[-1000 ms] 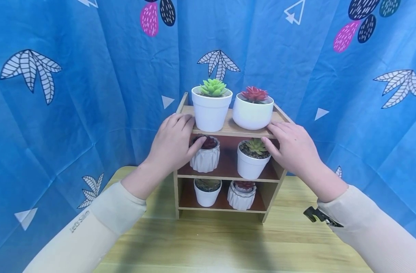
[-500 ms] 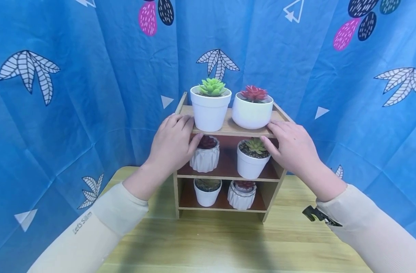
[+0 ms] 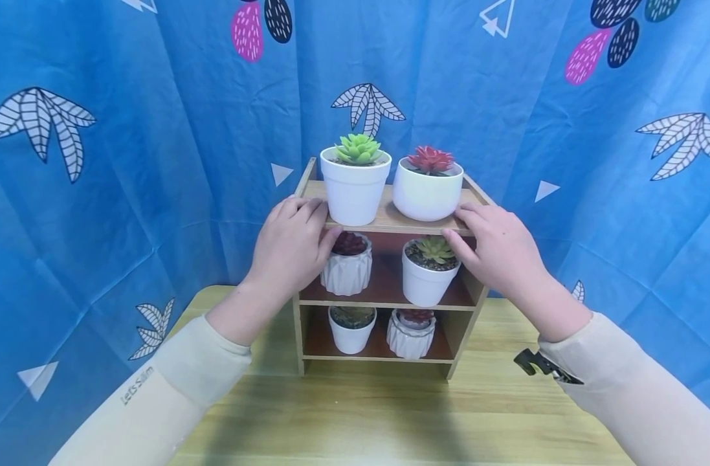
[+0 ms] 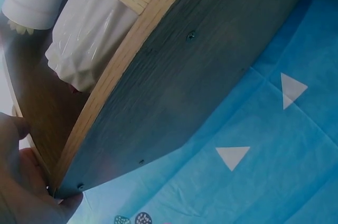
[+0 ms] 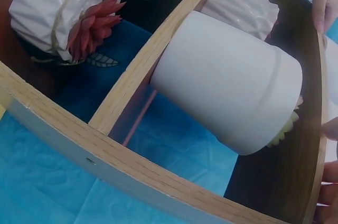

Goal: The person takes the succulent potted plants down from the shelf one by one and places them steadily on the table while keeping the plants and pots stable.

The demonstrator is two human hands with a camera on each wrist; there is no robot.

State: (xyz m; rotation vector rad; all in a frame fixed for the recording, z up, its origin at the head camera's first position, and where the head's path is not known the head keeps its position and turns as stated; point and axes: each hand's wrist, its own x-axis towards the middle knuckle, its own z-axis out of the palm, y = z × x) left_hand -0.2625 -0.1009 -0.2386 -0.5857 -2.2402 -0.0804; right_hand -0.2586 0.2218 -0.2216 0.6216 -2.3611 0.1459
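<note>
Shelf: stands up on the wooden table, with pots on all three of its boards. Both hands are at the top, one by each side.
Left hand: bent round the front corner of the top board, with its thumb at the front edge. It has hold of the shelf, and its fingers are only a bit apart.
Right hand: bent round the other front corner, gripping the wood too. Its fingers come close to the round white pot; I can't tell if they touch it.
Thumb move: a second ago the left one poked out over the dark red plant. Now it is tucked in by the board's edge. I think that makes a snugger hold, more like the other hand's.
Top pots: the tall white pot has a bright green plant, and the round one has a red plant.
Middle pots: a ridged white pot is behind the left hand, and a smooth white pot is near the right.
Bottom pots: a small white pot and another ridged pot sit well below the hands.
Same spots: every pot is where it was on its board, so I'd say only the grip has changed.
</note>
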